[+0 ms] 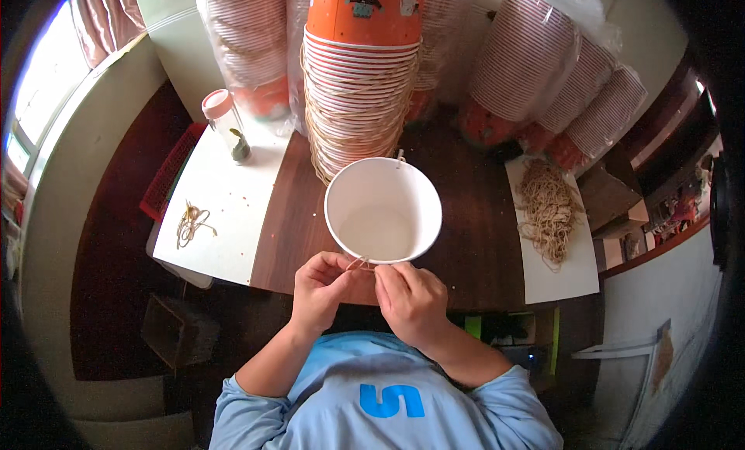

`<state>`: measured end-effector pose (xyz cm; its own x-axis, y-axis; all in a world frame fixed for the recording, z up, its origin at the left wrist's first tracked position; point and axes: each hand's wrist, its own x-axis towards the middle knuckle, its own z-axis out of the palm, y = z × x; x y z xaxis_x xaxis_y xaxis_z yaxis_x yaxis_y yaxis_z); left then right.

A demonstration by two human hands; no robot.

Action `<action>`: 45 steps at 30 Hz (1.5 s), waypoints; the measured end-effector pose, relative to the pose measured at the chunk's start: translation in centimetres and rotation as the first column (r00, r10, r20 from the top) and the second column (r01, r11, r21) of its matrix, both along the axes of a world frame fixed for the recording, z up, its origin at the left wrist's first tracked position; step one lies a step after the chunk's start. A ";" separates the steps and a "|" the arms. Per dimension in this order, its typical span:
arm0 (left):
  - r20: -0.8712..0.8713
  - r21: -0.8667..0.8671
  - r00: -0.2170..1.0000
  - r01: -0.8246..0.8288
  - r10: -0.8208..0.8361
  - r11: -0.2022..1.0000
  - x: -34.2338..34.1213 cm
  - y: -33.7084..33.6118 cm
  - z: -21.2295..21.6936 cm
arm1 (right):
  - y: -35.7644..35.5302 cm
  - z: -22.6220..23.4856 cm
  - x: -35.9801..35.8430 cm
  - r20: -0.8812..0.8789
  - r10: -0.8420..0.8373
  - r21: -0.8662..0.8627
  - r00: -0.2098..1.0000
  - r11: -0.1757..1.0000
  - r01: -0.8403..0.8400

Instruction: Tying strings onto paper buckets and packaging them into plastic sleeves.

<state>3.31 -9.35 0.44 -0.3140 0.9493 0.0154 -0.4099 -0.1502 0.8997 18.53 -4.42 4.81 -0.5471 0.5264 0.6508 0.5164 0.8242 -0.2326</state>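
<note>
The left hand (320,288) and the right hand (410,298) sit close together at the near edge of the dark wooden worktop (473,232). Each grip is pinched nearly shut, and the two share a thin tan string (358,261) that runs between the fingertips. The string looks like it goes up to the near rim of a white paper bowl (382,210), which stands open side up just above both hands, its rim almost touching them. A short bit of string also sticks up at the far rim of the bowl. Right behind the bowl, further from the hands, is a tall stack of paper bowls (361,77) with red rims, and an orange one sits on top. More stacks wrapped in clear plastic bags (559,69) lean up and to the right of the hands. Off to the right of the right hand lies a pile of tan strings (549,209) on a white board (570,283). Off to the left of the left hand is another white board (233,217) with a small bunch of strings (191,223) on it and a clear bottle with a pink cap (228,126) further back.
</note>
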 end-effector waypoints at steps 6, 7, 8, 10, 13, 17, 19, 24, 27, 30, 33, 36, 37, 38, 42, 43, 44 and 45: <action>0.156 0.018 0.986 0.052 -0.054 0.998 0.3 0.2 0.2 | 0.1 -1.7 -0.8 -0.091 -0.013 -0.228 0.996 0.974 -0.009; 0.178 0.009 0.983 0.051 -0.052 0.999 0.3 0.1 0.2 | 0.2 -1.9 -0.9 -0.092 -0.012 -0.229 0.996 0.973 -0.010; 0.201 0.000 0.978 0.049 -0.048 0.999 0.2 0.1 0.2 | 0.4 -2.4 -1.0 -0.203 0.016 -0.346 0.979 0.934 -0.087; 0.249 -0.009 0.967 0.058 -0.053 0.998 0.0 -0.1 0.2 | 0.6 -2.9 -1.2 -0.313 0.029 -0.449 0.949 0.876 -0.175; 0.293 -0.030 0.955 0.052 -0.041 0.998 0.1 -0.5 0.2 | 0.5 -3.1 -1.2 -0.453 -0.008 -0.699 0.891 0.624 -0.350; 0.278 0.009 0.961 0.002 -0.005 1.000 0.1 -0.7 0.1 | 0.3 -2.6 -1.2 -0.525 -0.069 -0.812 0.848 0.338 -0.476; 0.248 -0.001 0.968 -0.024 0.024 1.000 0.1 -0.9 0.0 | 0.1 -2.4 -1.3 -0.528 -0.070 -0.822 0.846 0.294 -0.488; 0.189 -0.018 0.980 -0.058 0.060 0.998 0.0 -1.2 0.5 | -0.4 -3.0 -2.0 -0.656 -0.183 -0.754 0.732 0.119 -0.646; 0.176 -0.038 0.981 -0.070 0.076 0.997 0.0 -1.4 0.5 | -0.7 -3.5 -2.4 -0.711 -0.306 -0.668 0.633 0.016 -0.744; 0.153 -0.003 0.986 -0.071 0.070 0.997 0.2 -1.5 0.3 | -0.6 -4.5 -2.5 -0.686 -0.409 -0.615 0.601 -0.115 -0.780; 0.179 -0.014 0.981 -0.077 0.079 0.997 0.5 -1.6 0.4 | -0.6 -3.0 -2.7 -0.637 -0.481 -0.572 0.602 -0.228 -0.788; 0.199 -0.022 0.977 -0.071 0.074 0.997 0.7 -1.7 0.3 | -0.2 -4.5 -2.2 -0.646 -0.492 -0.496 0.584 -0.311 -0.811; 0.141 -0.010 0.984 -0.109 0.109 0.994 0.7 -1.6 0.3 | -0.2 -4.5 -2.2 -0.645 -0.493 -0.495 0.585 -0.313 -0.810; 0.082 0.005 0.986 -0.145 0.144 0.989 0.8 -1.6 0.3 | -0.3 -4.4 -2.3 -0.619 -0.523 -0.501 0.586 -0.311 -0.808; -0.246 0.042 0.941 -0.231 0.234 0.972 0.7 -1.6 0.0 | -0.6 -3.6 -2.3 -0.593 -0.543 -0.572 0.594 -0.234 -0.786; -0.313 0.084 0.915 -0.240 0.254 0.967 1.0 -1.6 0.1 | -0.5 -3.5 -2.3 -0.592 -0.545 -0.572 0.594 -0.235 -0.786; -0.378 0.126 0.884 -0.245 0.275 0.961 1.1 -1.7 0.2 | -0.5 -3.4 -2.3 -0.587 -0.544 -0.576 0.600 -0.240 -0.781; -0.378 0.124 0.884 -0.244 0.273 0.962 1.1 -1.6 0.2 | -0.5 -3.4 -2.4 -0.581 -0.544 -0.581 0.606 -0.244 -0.776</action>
